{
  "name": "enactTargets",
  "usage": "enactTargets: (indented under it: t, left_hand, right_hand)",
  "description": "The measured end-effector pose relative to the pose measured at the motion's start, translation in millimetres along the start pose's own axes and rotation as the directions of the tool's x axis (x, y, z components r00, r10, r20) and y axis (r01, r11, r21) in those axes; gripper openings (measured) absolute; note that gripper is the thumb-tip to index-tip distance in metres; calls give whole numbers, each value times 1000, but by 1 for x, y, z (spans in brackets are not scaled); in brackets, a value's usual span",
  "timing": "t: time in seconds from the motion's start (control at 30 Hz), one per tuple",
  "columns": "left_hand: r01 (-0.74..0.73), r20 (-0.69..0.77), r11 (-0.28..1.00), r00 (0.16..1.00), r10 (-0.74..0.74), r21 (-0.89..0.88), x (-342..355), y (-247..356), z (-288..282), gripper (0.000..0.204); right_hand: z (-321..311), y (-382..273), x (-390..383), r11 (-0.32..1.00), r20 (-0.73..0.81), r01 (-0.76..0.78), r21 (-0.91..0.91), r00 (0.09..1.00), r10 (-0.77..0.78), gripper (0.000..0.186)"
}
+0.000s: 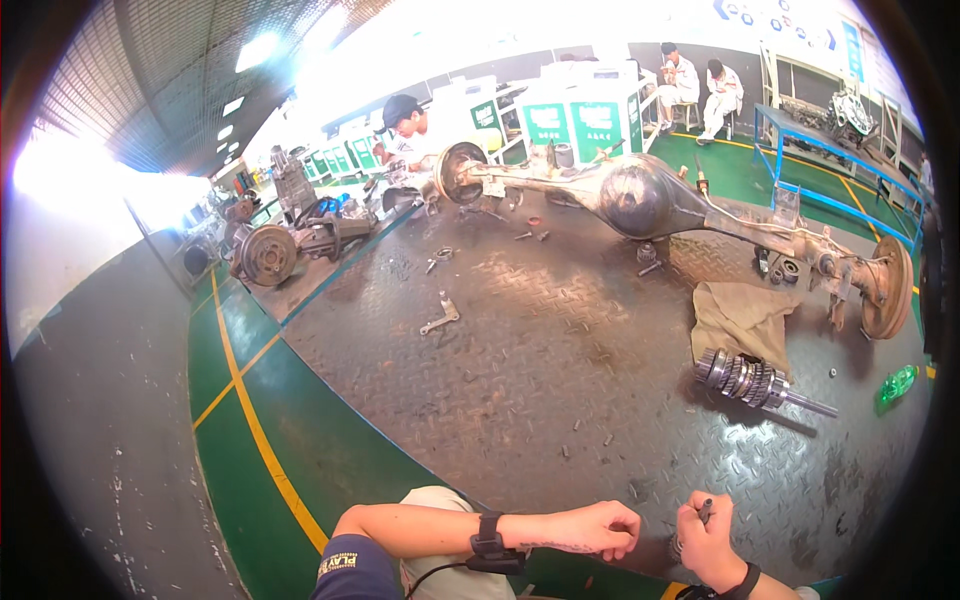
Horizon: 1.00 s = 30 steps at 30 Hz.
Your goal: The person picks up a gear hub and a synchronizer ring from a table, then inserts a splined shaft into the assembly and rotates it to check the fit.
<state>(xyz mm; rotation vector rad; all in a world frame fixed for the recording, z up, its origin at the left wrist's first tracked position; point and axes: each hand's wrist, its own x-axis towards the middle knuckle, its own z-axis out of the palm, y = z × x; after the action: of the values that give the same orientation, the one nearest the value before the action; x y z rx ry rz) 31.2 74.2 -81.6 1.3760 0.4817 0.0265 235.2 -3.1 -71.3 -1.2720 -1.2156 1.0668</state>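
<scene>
Near the bottom edge of the diamond-plate bench (480,400), my left hand (605,530) has its fingers curled; whatever may be inside them is hidden. Just to its right, my right hand (710,540) is closed on a dark, slim tool (706,510), upright in the fist, with a toothed metal part (676,550) partly hidden beside it. Above them a gear shaft assembly (750,380) lies partly on a brown cloth (735,310). A bent metal arm (442,318) and small pins lie on the plate.
A large axle housing (635,200) spans the back. A hub assembly (268,253) sits left, a green bottle (897,385) right. A co-worker (410,135) bends over parts; two people (720,100) sit behind. A blue rack (820,170) stands back right.
</scene>
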Motion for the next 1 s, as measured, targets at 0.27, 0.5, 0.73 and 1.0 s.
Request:
enactTargets:
  t: [0.27, 0.5, 0.73, 1.0]
  left_hand:
    - [3, 25, 997, 1000, -1, -79, -6, 7, 4, 14]
    - [69, -8, 995, 998, -70, -71, -12, 10, -7, 13]
    - [101, -13, 995, 995, -101, -2, -7, 13, -10, 10]
    - [136, -40, 991, 990, -136, 9, -11, 17, -11, 11]
  right_hand:
    - [-3, -11, -30, 758, 319, 565, -326, 820, -475, 20]
    - [-28, 7, -29, 893, 148, 450, -7, 884, -444, 15]
    - [-35, -2, -28, 900, 30, 300, 317, 945, -326, 39]
    - [-54, 3, -7, 828, -23, 24, 560, 1000, -13, 35]
